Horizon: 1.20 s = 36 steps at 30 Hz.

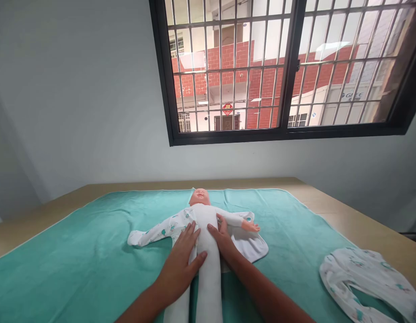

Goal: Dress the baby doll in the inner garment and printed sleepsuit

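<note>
The doll (pixel 205 233) lies on the blanket (pixel 93 251) covering the table (pixel 362 229), a folded garment (pixel 369 278) to its right

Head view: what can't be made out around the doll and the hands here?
- Doll: legs run off the bottom edge, so the feet are unseen.
- Doll's arm under the printed garment: hidden inside the sleeve.
- Left hand and right hand: palms lie flat on cloth, so any grip is hidden.
- Second printed garment: cut off at the lower right corner.
</note>
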Tool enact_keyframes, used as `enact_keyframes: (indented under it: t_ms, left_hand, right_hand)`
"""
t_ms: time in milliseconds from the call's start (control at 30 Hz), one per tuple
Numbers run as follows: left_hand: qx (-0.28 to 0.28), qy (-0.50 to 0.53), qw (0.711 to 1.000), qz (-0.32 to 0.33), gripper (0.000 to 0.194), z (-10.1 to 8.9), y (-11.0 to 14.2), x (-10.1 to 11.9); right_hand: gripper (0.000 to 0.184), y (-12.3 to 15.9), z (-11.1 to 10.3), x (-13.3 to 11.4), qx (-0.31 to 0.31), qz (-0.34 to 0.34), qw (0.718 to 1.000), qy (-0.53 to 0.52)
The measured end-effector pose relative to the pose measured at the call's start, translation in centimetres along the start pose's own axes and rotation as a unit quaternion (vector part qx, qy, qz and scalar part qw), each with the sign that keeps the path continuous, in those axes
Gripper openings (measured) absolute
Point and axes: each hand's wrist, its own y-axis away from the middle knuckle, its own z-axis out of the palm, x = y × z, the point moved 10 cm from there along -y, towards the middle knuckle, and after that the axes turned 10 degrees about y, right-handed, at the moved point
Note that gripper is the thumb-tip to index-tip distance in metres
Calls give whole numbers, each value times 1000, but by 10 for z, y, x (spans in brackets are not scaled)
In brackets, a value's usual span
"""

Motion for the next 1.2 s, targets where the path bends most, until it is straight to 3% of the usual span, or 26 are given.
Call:
enact_keyframes:
  t_ms: [100,233,300,400,467,567,667,733,800,900,1067,1133,1200]
  left_hand:
    - [55,7,998,4,47,-13,-13,7]
    - [75,-49,992,83,39,-15,-48,37]
    - [44,-85,990,106,42,-4,-72,49]
    - [-61,-168,973,146,44,33,-105,61]
    - [-129,-205,953,183,42,61,-119,67]
    - [-175,-227,935,210,40,97,-133,71]
    - [-208,-260,920,209,49,128,-142,67]
    - [-221,-280,912,205,50,138,-150,64]
    - [-223,-293,909,197,45,136,-159,62]
    - [-204,-298,915,178,34,115,-177,57]
    - [-121,-287,941,128,29,66,-195,49]
    - [-102,-282,947,117,30,59,-193,46]
    - [-91,-275,950,113,30,57,-189,45]
  right_hand:
    - [81,2,5,-6,-59,22,998,-10]
    - [69,6,-1,-24,-144,30,989,-5]
    - [59,7,-11,-30,-188,40,981,-5]
    - [46,-1,-46,-30,-203,63,977,6]
    - [42,-13,-87,-26,-140,60,988,13]
    - [40,-31,-167,-21,71,20,995,66]
    - [36,-36,-209,-12,200,-6,970,141]
    - [31,-41,-212,-7,221,-21,957,187]
    - [29,-45,-209,-4,232,-37,942,239]
    - [33,-47,-206,0,237,-42,922,303]
    - [45,-44,-192,-6,214,-46,903,369]
    - [45,-38,-177,-20,205,-81,885,411]
    - [33,-34,-155,-32,158,-121,864,463]
